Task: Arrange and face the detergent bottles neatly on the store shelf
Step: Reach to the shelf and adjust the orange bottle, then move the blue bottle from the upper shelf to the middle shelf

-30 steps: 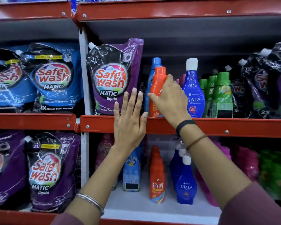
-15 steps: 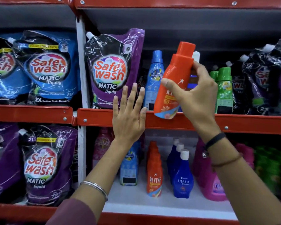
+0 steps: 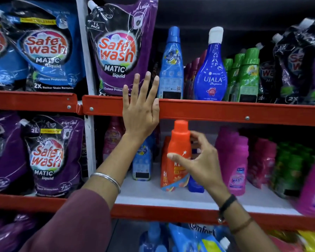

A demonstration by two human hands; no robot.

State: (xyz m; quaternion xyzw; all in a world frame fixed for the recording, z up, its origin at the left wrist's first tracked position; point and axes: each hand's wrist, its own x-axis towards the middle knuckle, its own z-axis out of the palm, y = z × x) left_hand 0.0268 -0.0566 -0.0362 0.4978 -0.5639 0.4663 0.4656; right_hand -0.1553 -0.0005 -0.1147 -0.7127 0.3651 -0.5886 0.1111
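Note:
My right hand (image 3: 195, 160) grips an orange Revive bottle (image 3: 178, 148) with an orange cap, upright in front of another orange bottle (image 3: 165, 171) on the lower white shelf (image 3: 153, 197). My left hand (image 3: 141, 104) lies flat and spread against the red edge of the upper shelf (image 3: 225, 110), holding nothing. On the upper shelf stand a light blue bottle (image 3: 171, 66), a dark blue Ujala bottle (image 3: 211, 73) with a white cap and green bottles (image 3: 247, 77). A gap shows between the light blue bottle and the Ujala bottle.
Purple Safewash pouches (image 3: 120, 48) and blue Safewash pouches (image 3: 44, 48) fill the upper left; more purple pouches (image 3: 47, 157) below. Pink bottles (image 3: 233, 160) and green bottles (image 3: 289, 164) stand right of my right hand. A light blue bottle (image 3: 142, 160) is behind my left forearm.
My right hand lifted the orange bottle off the upper shelf and brought it down to the lower shelf, in front of the other orange bottles. My left hand stayed on the shelf edge.

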